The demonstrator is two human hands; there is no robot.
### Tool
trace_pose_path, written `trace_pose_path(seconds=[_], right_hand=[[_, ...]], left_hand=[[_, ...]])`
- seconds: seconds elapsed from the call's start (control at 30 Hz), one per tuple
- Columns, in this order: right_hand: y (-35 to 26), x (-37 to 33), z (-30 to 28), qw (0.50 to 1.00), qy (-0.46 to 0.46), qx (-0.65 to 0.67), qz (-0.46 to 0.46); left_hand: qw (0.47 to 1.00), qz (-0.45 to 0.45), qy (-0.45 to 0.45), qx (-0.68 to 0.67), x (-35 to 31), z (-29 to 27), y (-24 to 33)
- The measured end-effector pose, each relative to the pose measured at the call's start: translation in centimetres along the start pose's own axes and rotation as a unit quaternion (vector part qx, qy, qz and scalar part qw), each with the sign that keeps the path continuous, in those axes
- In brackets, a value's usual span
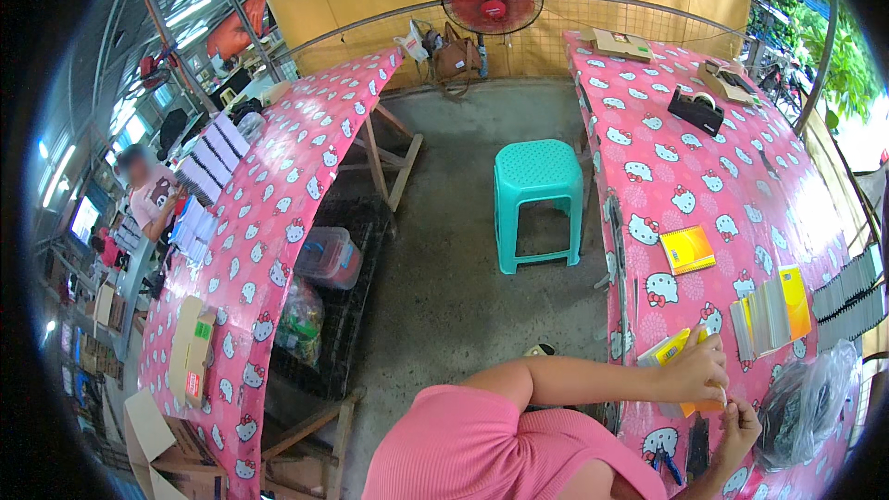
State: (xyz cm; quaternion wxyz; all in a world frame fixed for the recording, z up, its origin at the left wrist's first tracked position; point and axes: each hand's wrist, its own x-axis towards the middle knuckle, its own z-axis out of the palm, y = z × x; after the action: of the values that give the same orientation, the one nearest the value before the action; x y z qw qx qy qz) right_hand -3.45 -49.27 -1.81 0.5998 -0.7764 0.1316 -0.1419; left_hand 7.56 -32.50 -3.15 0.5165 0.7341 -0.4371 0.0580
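My left hand (696,372) rests on a yellow-covered notebook (665,350) on the pink table, its fingers closed over the cover and hiding much of it. Close by, my right hand (739,428) has its fingertips pinched together at the notebook's lower right corner; whatever lies between them is too small to make out. Blue-handled pliers (667,465) lie just below my hands. Another yellow spiral notebook (688,250) is flat on the table beyond them. To the right is a fanned row of notebooks (767,317) with a yellow cover showing.
Black-bound notebooks (847,301) and a clear plastic bag (807,407) of dark material sit at the right. A black tape dispenser (696,111) stands farther back. A turquoise stool (539,194) is on the floor. Another pink-covered table (269,222) is at left, with a person (148,190) beyond.
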Motion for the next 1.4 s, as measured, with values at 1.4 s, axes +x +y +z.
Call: trace_pose_path(seconds=[1.4], right_hand=[[0.4, 0.1, 1.8, 0.887, 0.073, -0.362, -0.276]], left_hand=[[0.996, 0.045, 0.076, 0.032, -0.8, 1.2, -0.2]])
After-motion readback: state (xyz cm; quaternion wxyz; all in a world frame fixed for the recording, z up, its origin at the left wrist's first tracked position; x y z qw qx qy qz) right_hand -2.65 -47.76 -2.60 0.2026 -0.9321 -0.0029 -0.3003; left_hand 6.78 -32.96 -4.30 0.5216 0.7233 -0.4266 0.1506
